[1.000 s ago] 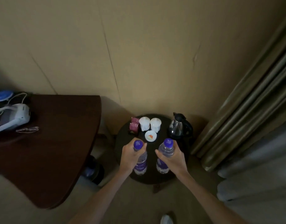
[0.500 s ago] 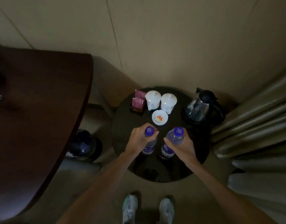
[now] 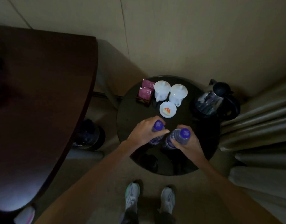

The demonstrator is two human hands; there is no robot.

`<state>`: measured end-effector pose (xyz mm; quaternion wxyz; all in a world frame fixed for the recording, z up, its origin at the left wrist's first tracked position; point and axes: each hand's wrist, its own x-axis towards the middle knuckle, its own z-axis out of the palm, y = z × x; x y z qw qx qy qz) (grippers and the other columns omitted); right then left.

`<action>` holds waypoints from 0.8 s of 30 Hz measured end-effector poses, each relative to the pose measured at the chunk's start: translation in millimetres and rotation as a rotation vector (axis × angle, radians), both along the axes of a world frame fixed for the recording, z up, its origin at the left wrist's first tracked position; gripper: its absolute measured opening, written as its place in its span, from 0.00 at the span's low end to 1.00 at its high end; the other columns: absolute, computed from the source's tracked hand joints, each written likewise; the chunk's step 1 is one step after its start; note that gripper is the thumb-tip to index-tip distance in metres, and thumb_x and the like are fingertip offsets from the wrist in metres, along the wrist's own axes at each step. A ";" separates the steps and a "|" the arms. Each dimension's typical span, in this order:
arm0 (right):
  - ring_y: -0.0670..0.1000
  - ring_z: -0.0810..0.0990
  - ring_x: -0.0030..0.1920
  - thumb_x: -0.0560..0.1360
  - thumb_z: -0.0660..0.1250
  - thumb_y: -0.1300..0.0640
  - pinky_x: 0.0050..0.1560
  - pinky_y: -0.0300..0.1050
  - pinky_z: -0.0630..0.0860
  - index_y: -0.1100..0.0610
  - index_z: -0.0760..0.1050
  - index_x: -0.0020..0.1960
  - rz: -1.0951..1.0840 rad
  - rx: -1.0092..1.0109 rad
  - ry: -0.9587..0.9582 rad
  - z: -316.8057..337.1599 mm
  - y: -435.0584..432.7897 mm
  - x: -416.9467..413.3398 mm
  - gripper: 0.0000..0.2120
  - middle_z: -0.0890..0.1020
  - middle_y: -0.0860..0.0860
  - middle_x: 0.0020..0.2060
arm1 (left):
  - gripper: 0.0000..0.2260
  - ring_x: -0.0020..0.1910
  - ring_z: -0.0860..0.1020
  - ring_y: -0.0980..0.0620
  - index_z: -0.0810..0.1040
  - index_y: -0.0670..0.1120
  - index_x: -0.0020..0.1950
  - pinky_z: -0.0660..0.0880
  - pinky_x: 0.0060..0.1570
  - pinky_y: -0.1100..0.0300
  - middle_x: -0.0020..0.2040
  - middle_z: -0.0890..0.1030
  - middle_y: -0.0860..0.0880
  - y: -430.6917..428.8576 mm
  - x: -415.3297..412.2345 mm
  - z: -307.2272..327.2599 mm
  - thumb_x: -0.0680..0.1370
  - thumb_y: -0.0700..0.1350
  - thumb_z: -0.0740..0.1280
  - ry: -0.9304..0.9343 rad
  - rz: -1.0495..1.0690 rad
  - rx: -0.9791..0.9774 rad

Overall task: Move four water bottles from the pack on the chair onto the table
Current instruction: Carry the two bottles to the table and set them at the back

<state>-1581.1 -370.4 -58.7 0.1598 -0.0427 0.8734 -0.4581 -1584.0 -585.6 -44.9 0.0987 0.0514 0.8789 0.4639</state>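
Observation:
Two clear water bottles with purple caps and purple labels stand close together on the small round dark table [image 3: 131,110]. My left hand [image 3: 143,132] is wrapped around the left bottle [image 3: 158,126] just under its cap. My right hand [image 3: 186,142] grips the right bottle [image 3: 181,135], which tilts slightly toward me. Both bottle bases touch or nearly touch the tabletop; I cannot tell which. The chair and the bottle pack are out of view.
At the table's back stand two white lidded cups [image 3: 169,92], a small white dish [image 3: 168,109], a box of pink sachets [image 3: 145,92] and a steel kettle [image 3: 214,101]. A large brown desk [image 3: 42,94] fills the left, curtains [image 3: 260,126] the right. A dark bin [image 3: 89,135] sits on the floor.
The view has tipped down and moved closer to the round table. Both hands have lowered the bottles toward the tabletop, keeping their grip.

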 end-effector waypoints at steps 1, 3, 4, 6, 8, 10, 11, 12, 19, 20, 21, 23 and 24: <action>0.49 0.77 0.59 0.65 0.80 0.60 0.63 0.55 0.75 0.56 0.72 0.63 0.010 0.025 0.037 -1.6 4.0 0.8 0.30 0.75 0.47 0.56 | 0.19 0.51 0.79 0.60 0.73 0.54 0.56 0.79 0.53 0.57 0.52 0.80 0.55 -2.6 -0.2 2.5 0.71 0.64 0.68 -0.055 -0.040 -0.022; 0.52 0.77 0.60 0.64 0.81 0.58 0.63 0.58 0.76 0.54 0.70 0.64 0.018 0.055 0.056 -4.5 9.9 0.8 0.33 0.74 0.49 0.59 | 0.23 0.53 0.78 0.58 0.70 0.56 0.59 0.79 0.54 0.52 0.55 0.78 0.54 -8.6 -1.3 7.8 0.71 0.68 0.63 -0.137 -0.119 -0.054; 0.52 0.77 0.61 0.63 0.81 0.57 0.63 0.58 0.76 0.52 0.68 0.66 0.020 0.054 0.018 -4.1 10.9 0.6 0.35 0.75 0.50 0.60 | 0.24 0.54 0.78 0.56 0.69 0.56 0.60 0.80 0.53 0.51 0.57 0.78 0.53 -11.5 -1.9 10.6 0.71 0.69 0.62 -0.161 -0.155 -0.059; 0.49 0.77 0.62 0.63 0.81 0.55 0.65 0.56 0.75 0.49 0.62 0.70 0.014 0.016 -0.096 -1.9 12.3 0.2 0.42 0.75 0.47 0.60 | 0.24 0.56 0.78 0.54 0.67 0.56 0.64 0.80 0.54 0.50 0.59 0.77 0.51 -15.9 -3.0 14.8 0.73 0.67 0.61 -0.201 -0.221 -0.054; 0.46 0.77 0.61 0.62 0.82 0.54 0.65 0.50 0.75 0.47 0.57 0.72 -0.001 -0.036 -0.159 0.5 14.4 0.6 0.47 0.74 0.42 0.58 | 0.24 0.58 0.78 0.54 0.65 0.55 0.67 0.79 0.55 0.51 0.61 0.76 0.50 -19.8 -5.1 17.5 0.75 0.62 0.65 -0.238 -0.272 -0.036; 0.43 0.76 0.61 0.62 0.82 0.52 0.64 0.43 0.72 0.45 0.56 0.72 -0.004 -0.043 -0.163 4.5 16.7 3.2 0.48 0.73 0.41 0.60 | 0.27 0.61 0.76 0.57 0.63 0.54 0.70 0.76 0.59 0.57 0.64 0.75 0.51 -23.5 -7.5 16.7 0.75 0.52 0.70 -0.271 -0.308 -0.028; 0.42 0.75 0.61 0.62 0.81 0.51 0.64 0.41 0.71 0.45 0.57 0.72 0.000 -0.029 -0.150 6.9 17.2 4.9 0.47 0.73 0.42 0.62 | 0.29 0.62 0.75 0.58 0.63 0.54 0.71 0.74 0.60 0.61 0.65 0.75 0.52 -24.8 -8.8 15.2 0.74 0.48 0.72 -0.275 -0.323 -0.033; 0.42 0.74 0.62 0.64 0.81 0.51 0.64 0.42 0.71 0.46 0.60 0.71 0.008 -0.008 -0.124 9.0 17.7 6.5 0.44 0.73 0.43 0.63 | 0.30 0.63 0.74 0.60 0.63 0.54 0.71 0.71 0.58 0.65 0.65 0.74 0.53 -25.6 -10.1 13.4 0.74 0.44 0.73 -0.277 -0.329 -0.044; 0.48 0.72 0.65 0.70 0.77 0.56 0.68 0.48 0.71 0.52 0.71 0.68 0.018 0.044 0.002 22.1 18.9 7.5 0.29 0.71 0.51 0.66 | 0.27 0.61 0.75 0.58 0.68 0.58 0.65 0.73 0.58 0.60 0.62 0.76 0.55 -22.5 -9.0 4.1 0.71 0.43 0.74 -0.209 -0.198 -0.102; 0.49 0.72 0.67 0.70 0.76 0.57 0.69 0.50 0.71 0.52 0.70 0.69 0.040 0.042 -0.012 23.4 19.6 6.6 0.30 0.71 0.52 0.67 | 0.27 0.61 0.75 0.57 0.68 0.58 0.65 0.73 0.59 0.58 0.62 0.76 0.55 -21.6 -7.9 3.5 0.71 0.44 0.75 -0.205 -0.174 -0.109; 0.50 0.72 0.68 0.71 0.75 0.58 0.69 0.53 0.71 0.53 0.69 0.71 0.063 0.034 -0.026 24.4 19.6 5.2 0.30 0.71 0.52 0.68 | 0.27 0.62 0.74 0.57 0.68 0.58 0.65 0.72 0.60 0.57 0.63 0.76 0.55 -20.9 -7.3 3.0 0.70 0.45 0.75 -0.204 -0.153 -0.116; 0.51 0.72 0.69 0.73 0.74 0.58 0.70 0.56 0.71 0.53 0.67 0.73 0.113 0.023 -0.055 26.1 18.9 1.7 0.32 0.71 0.52 0.71 | 0.28 0.62 0.74 0.57 0.67 0.57 0.65 0.72 0.59 0.57 0.63 0.75 0.55 -19.3 -6.3 2.4 0.70 0.46 0.76 -0.192 -0.128 -0.124; 0.51 0.72 0.70 0.73 0.73 0.58 0.70 0.55 0.70 0.53 0.65 0.75 0.133 0.023 -0.076 27.2 18.2 -0.3 0.33 0.70 0.52 0.72 | 0.28 0.62 0.74 0.56 0.67 0.57 0.65 0.72 0.59 0.58 0.64 0.74 0.55 -18.3 -5.7 2.4 0.69 0.47 0.76 -0.180 -0.124 -0.127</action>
